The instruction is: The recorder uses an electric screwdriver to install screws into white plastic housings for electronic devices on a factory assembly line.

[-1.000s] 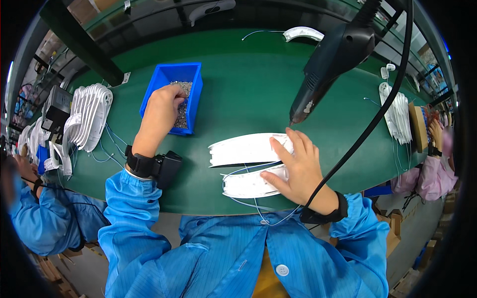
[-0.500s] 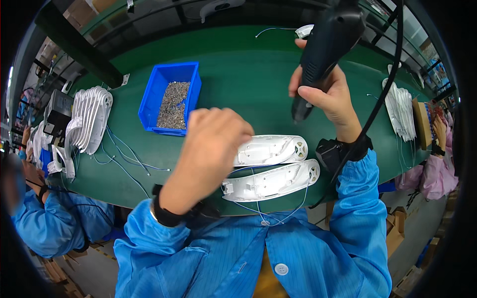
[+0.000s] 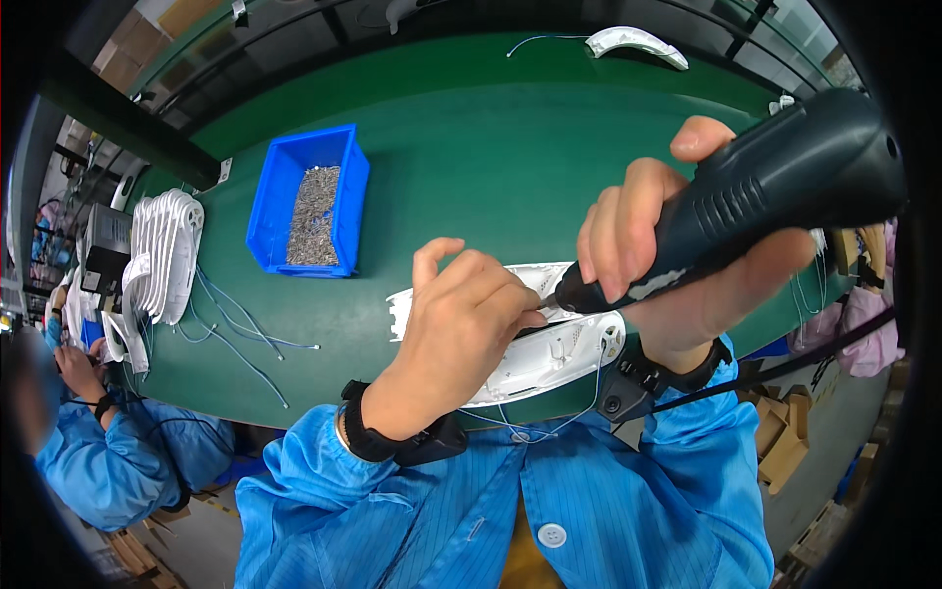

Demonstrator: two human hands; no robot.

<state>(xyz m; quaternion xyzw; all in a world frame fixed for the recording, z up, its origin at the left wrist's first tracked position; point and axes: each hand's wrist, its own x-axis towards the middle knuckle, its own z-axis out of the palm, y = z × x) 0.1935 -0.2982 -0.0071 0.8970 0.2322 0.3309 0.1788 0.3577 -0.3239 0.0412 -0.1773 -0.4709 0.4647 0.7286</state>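
Observation:
My right hand [image 3: 628,236] is wrapped round a dark electric screwdriver [image 3: 765,177], tilted with its tip down to the left. At that tip, the thumb and fingers of my left hand [image 3: 461,319] are pinched together; whatever is between them is too small to make out. Under both hands lies a curved white plastic shell [image 3: 400,312], mostly covered by them. A second white shell [image 3: 559,358] rests nearer to me, inner side up, with thin blue wires [image 3: 535,432] along its front.
Left of centre stands a blue bin [image 3: 356,196] holding many small screws [image 3: 314,216]. Stacked white shells [image 3: 167,255] with trailing wires are at the left. A lone white piece [image 3: 638,44] lies at the far edge. The screwdriver's black cable [image 3: 785,373] crosses the right side. A co-worker's sleeve [image 3: 98,461] shows at left.
The screwdriver has come down and swung over, its tip now at my left fingers. My left hand has moved right, over the shells. The view has shifted slightly.

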